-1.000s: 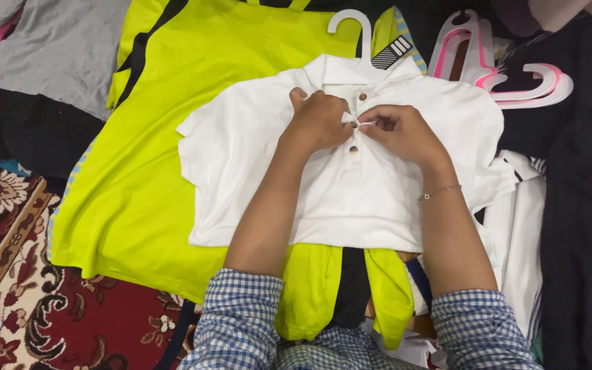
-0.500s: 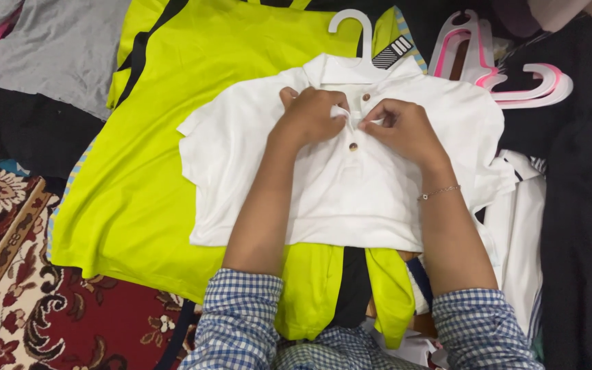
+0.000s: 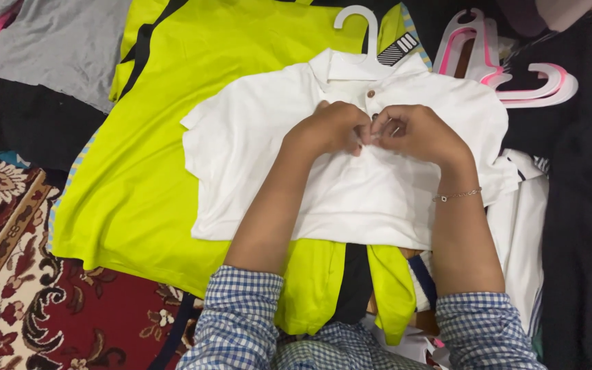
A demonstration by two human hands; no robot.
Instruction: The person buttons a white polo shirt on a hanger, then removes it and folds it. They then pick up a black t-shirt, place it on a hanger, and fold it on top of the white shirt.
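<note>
The left hand and right hand meet at the button placket of a small white polo shirt, fingertips pinched together on the cloth just below its brown button. The shirt lies flat on a white hanger, spread over a yellow-green garment — light, soft and limp by the look of it. Best held at placket or shoulders — it would likely sag anywhere else.
</note>
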